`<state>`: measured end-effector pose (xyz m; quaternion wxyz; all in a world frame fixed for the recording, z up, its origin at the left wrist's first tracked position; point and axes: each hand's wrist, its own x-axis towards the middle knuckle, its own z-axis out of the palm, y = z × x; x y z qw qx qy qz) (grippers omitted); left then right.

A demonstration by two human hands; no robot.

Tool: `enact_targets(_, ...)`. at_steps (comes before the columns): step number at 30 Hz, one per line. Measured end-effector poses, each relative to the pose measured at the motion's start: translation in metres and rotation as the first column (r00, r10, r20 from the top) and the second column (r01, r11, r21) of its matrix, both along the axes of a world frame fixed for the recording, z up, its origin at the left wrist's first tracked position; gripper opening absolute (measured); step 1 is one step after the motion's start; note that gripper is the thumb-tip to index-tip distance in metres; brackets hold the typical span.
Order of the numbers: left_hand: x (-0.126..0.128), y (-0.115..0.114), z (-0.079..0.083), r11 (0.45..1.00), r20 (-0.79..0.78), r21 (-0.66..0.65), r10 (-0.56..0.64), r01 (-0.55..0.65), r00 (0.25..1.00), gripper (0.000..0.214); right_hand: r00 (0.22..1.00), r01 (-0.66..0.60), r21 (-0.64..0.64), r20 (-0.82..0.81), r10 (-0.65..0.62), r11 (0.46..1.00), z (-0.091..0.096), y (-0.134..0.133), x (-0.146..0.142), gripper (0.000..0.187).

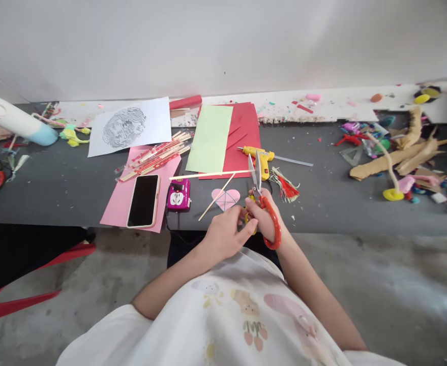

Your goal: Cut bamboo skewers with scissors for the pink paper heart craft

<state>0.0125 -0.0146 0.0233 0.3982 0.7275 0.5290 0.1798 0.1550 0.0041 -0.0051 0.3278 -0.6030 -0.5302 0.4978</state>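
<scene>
My right hand [262, 216] grips the orange-red handles of a pair of scissors [261, 195] whose metal blades stand apart and point away from me. My left hand [227, 234] is closed beside it, its fingers pinching something small and yellow that I cannot make out, right at the scissor handles. Just beyond both hands a pink paper heart [226, 198] lies on the dark table, with a thin wooden stick [216, 204] slanting beside it and a longer stick [211, 175] lying across.
A yellow glue gun [259, 156], a red-and-straw tassel [286, 187], green paper [210, 138] on red paper [246, 137], a phone [144, 201] on pink paper, a small purple device [178, 194], a bundle of sticks [158, 155], a printed drawing [129, 127] and craft scraps [398, 152] at right.
</scene>
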Motion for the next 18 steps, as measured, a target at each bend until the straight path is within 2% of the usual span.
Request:
enact_targets(3,0.002,-0.001,-0.006,0.997,0.144,-0.072,0.044,-0.034,0.989,0.062,0.993,0.110,-0.025,-0.039,-0.111,0.994,-0.002,0.004,-0.003,0.037)
enact_targets(6,0.006,-0.002,-0.010,0.992,0.248,-0.126,0.048,-0.017,0.968,0.077,0.988,0.147,-0.032,-0.043,-0.148,0.989,-0.003,0.007,-0.006,0.037)
enact_targets(12,0.010,0.000,-0.013,0.991,0.296,-0.135,0.055,-0.015,0.953,0.090,0.986,0.168,-0.028,0.004,-0.168,0.985,0.005,0.008,-0.013,0.035)
enact_targets(15,0.010,0.001,-0.011,0.975,0.384,-0.220,0.064,0.024,0.921,0.095,0.980,0.190,-0.020,0.067,-0.188,0.982,0.013,0.008,-0.017,0.035)
enact_targets(18,0.009,0.002,-0.008,0.956,0.389,-0.293,0.092,0.028,0.917,0.111,0.979,0.178,0.005,0.096,-0.177,0.984,0.019,0.007,-0.021,0.030)
